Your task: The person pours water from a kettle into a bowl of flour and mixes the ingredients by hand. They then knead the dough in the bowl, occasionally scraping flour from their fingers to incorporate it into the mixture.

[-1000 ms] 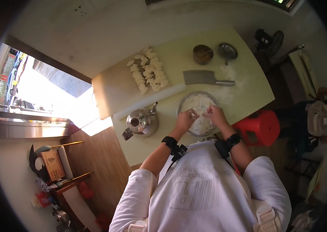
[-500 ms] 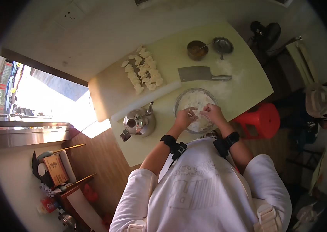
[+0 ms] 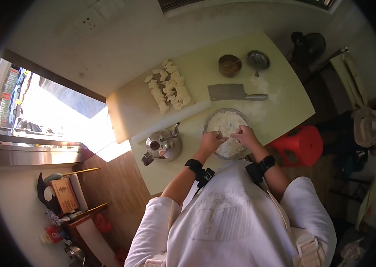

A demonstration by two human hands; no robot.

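A round bowl [image 3: 204,126] of white, floury dough pieces [image 3: 227,121] sits near the table's front edge. Over its left side is my left hand [image 3: 213,139], fingers pinched together. My right hand [image 3: 244,135] is over the right side, also with fingers pressed together. The fingertips are close to each other above the dough; what lies between them is too small to make out. Beyond the bowl a cleaver [image 3: 226,92] lies flat. A shiny metal kettle [image 3: 165,144] stands to the left of my hands.
White dough pieces [image 3: 170,89] lie on a wooden board [image 3: 130,111] at the back left. A small pot [image 3: 230,66] and a metal dish [image 3: 258,60] stand at the back. Flour is scattered near the cleaver. A red stool [image 3: 308,145] is beside the table's right edge.
The camera view has shifted slightly, so the table items appear a little lower and further right. The fingers of my left hand have moved slightly and look more closed.
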